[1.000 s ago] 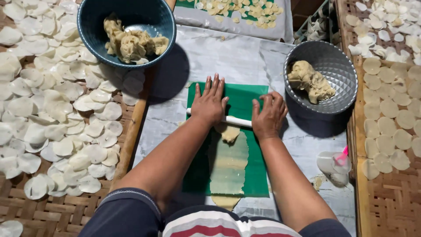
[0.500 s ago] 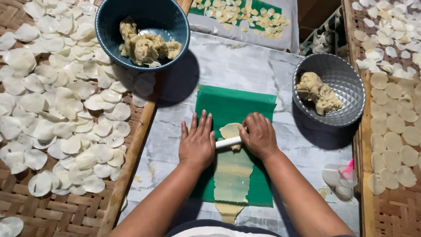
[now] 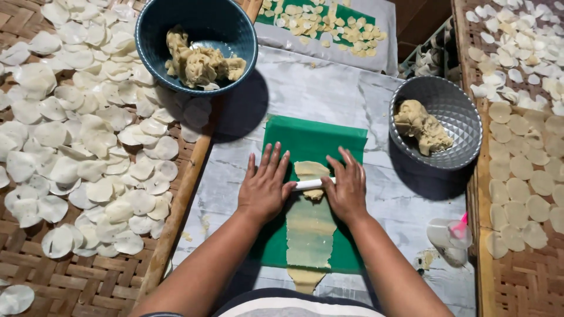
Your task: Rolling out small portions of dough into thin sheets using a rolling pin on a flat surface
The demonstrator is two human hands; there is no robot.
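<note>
A green sheet (image 3: 311,141) lies on the grey marbled board. On it runs a long, thin strip of pale dough (image 3: 309,229) that reaches past the sheet's near edge. Across the strip's far part lies a thin white rolling pin (image 3: 312,184). My left hand (image 3: 265,188) presses flat on the pin's left end, fingers spread. My right hand (image 3: 346,186) presses flat on its right end. Only the pin's middle shows between the hands.
A blue bowl (image 3: 176,23) of dough lumps stands at the far left, a fluted metal bowl (image 3: 464,126) with one dough lump at the right. Woven trays (image 3: 76,276) of thin round discs flank the board. A small clear container (image 3: 449,240) sits near right.
Both hands drew the pin toward me and then pushed it away again along the strip. The dough strip looks longer and thinner than a second ago.
</note>
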